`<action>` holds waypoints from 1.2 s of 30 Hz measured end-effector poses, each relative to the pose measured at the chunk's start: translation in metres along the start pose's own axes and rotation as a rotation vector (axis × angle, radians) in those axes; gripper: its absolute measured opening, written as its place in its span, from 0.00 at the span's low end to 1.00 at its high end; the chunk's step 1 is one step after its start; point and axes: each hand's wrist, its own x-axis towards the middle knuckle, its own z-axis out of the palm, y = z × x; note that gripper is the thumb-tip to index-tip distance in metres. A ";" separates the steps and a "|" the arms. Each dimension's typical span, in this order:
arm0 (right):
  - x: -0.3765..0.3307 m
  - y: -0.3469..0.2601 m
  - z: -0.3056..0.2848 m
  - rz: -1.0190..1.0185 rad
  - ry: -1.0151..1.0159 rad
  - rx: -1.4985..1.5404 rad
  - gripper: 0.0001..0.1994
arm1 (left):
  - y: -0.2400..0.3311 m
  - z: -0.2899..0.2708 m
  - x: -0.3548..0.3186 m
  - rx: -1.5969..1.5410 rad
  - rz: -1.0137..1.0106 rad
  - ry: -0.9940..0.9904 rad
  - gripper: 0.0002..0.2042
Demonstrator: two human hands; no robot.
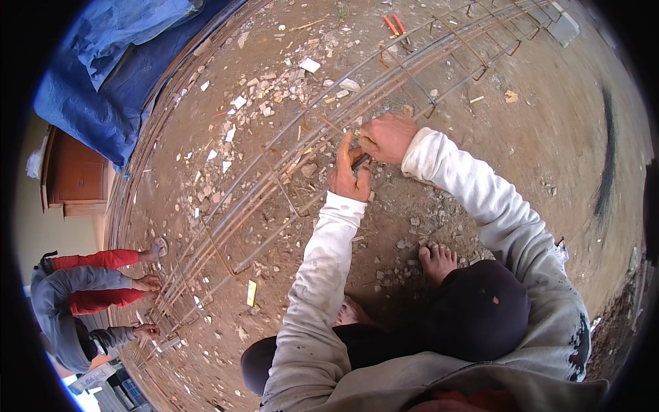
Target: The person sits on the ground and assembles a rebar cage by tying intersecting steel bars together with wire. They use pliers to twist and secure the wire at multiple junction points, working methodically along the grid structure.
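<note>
A long rebar cage [274,180], made of thin steel bars with bent square stirrups, runs diagonally from lower left to upper right across the ground. My left hand [351,173] is at its near side, thumb and fingers closed around a short dark piece. Right beside it, my right hand [389,137] is curled tight, its knuckles up, touching the same spot. What the right fingers hold is hidden under them. Part of the cage's near bar passes behind both hands. Pliers with orange-red handles [395,26] lie on the dirt beyond the cage.
A co-worker in a grey top [58,309] and red trousers bends over the cage's left end, both hands at the bars. A blue tarpaulin [103,82] hangs at upper left beside long loose rods [141,168]. Broken tile pieces [274,89] litter the dirt. My bare foot [438,263] stands nearby.
</note>
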 end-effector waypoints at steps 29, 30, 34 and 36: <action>-0.203 0.149 0.114 0.335 -0.217 -0.303 0.37 | 0.013 0.009 0.022 0.584 -0.412 -0.260 0.24; -0.199 0.147 0.113 0.269 -0.251 -0.288 0.34 | 0.012 0.009 0.021 0.566 -0.404 -0.277 0.18; -0.198 0.125 0.108 0.378 -0.294 0.007 0.26 | 0.007 0.006 0.024 0.554 -0.436 -0.360 0.17; -0.211 0.103 0.096 0.377 -0.248 0.214 0.24 | 0.001 0.005 0.023 0.541 -0.436 -0.386 0.18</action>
